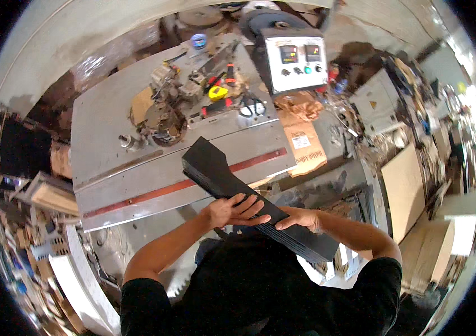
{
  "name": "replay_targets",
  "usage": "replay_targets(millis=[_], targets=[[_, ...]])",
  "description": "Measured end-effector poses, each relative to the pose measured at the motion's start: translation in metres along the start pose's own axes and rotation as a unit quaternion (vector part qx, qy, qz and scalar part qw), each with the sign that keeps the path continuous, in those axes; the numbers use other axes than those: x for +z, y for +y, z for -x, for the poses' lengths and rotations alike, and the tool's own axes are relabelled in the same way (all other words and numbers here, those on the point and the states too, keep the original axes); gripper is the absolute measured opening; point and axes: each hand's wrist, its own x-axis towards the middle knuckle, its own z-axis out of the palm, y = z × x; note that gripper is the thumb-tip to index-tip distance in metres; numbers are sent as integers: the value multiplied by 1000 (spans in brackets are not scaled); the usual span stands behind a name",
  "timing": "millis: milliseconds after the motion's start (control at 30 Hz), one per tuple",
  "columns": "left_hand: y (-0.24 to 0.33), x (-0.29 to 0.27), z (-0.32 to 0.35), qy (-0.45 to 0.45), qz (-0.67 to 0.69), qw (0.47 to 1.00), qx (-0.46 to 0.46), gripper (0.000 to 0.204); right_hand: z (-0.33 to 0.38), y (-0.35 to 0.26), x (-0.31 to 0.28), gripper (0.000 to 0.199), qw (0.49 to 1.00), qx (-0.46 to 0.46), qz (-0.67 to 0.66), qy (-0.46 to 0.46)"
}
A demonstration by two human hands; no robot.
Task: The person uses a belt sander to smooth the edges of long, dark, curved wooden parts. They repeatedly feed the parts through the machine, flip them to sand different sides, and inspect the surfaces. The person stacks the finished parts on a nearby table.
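Where both hands meet — black strip stack [232, 179] under left fingers [247, 205], right fingers [289, 222] flat.

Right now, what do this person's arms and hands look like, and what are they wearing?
Both forearms are bare, with no gloves on the left hand or the right hand. A black short-sleeved shirt covers the shoulders and upper arms. No watch, ring or bracelet is visible.

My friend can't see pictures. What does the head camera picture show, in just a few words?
A person holds a stack of long black shaped pieces with both hands, the left hand on top and the right hand at its side. Beyond it stands a grey metal work table with tools and a control box.
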Motion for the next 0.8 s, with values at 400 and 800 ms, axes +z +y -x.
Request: replay_targets(millis=[400,800], targets=[[-20,115,-19,-46,8,964,-263,79,-68,-88,-152,77,992,-26,125,-2],[-83,116,-53,-116,18,918,-379,100,-102,-170,-188,72,981,19,189,-31]])
